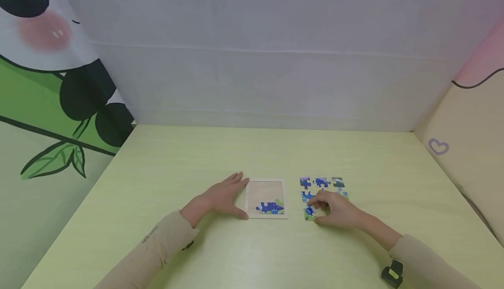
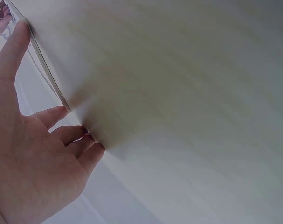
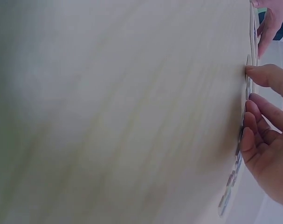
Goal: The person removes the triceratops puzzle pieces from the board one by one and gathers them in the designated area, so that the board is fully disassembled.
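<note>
A shallow wooden puzzle tray [image 1: 265,179] lies on the table, with joined blue and green puzzle pieces [image 1: 271,208] in its lower right part. My left hand [image 1: 225,195] spreads at the tray's left side, thumb and index finger touching its edge. In the left wrist view the tray's thin edge [image 2: 48,74] runs beside these fingers. To the right of the tray, my right hand [image 1: 334,208] has thumb and index finger at opposite edges of a blue and green puzzle piece [image 1: 309,212], its other fingers curled. This hand partly covers the loose pieces.
Beyond the right hand lie several loose pieces, among them a purple and blue one [image 1: 305,182], a blue one [image 1: 321,182] and a grey-green one [image 1: 338,182]. A pale wall [image 1: 275,88] stands behind the table [image 1: 189,158], with painted panels on both sides.
</note>
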Available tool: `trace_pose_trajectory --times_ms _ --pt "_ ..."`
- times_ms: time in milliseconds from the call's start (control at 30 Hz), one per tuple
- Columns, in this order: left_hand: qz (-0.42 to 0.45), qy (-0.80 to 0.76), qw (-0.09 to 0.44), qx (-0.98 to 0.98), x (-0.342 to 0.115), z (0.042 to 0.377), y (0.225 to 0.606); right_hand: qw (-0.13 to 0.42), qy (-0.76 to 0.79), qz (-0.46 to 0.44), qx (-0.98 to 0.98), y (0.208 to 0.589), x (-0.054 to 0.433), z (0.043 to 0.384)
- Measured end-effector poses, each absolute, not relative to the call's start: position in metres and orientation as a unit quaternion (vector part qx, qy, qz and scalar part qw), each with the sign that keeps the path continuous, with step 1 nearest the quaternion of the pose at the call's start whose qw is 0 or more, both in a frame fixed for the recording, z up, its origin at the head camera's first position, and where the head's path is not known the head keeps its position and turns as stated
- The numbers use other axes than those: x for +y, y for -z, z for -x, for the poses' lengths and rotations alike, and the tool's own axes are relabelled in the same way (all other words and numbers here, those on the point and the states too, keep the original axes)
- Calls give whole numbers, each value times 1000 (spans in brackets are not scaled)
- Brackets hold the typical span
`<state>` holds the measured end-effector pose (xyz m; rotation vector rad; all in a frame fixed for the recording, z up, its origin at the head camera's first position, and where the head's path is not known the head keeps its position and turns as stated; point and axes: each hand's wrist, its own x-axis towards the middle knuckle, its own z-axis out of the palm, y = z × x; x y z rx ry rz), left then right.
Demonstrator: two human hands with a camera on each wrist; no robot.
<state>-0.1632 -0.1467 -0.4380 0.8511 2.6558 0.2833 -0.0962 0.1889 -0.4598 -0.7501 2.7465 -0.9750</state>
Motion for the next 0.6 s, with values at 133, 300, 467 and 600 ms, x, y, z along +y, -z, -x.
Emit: trace_pose_trajectory --times_ms 133,300,467,600 --pt "-300 -100 168 934 -146 163 436 68 321 252 910 458 189 96" --pt "-298 -101 172 934 -146 161 434 68 311 258 912 453 188 98" --pt "-296 -102 174 934 -146 160 433 64 289 252 921 446 175 104" --pt "-299 -102 172 933 -146 160 434 74 295 250 919 443 156 111"
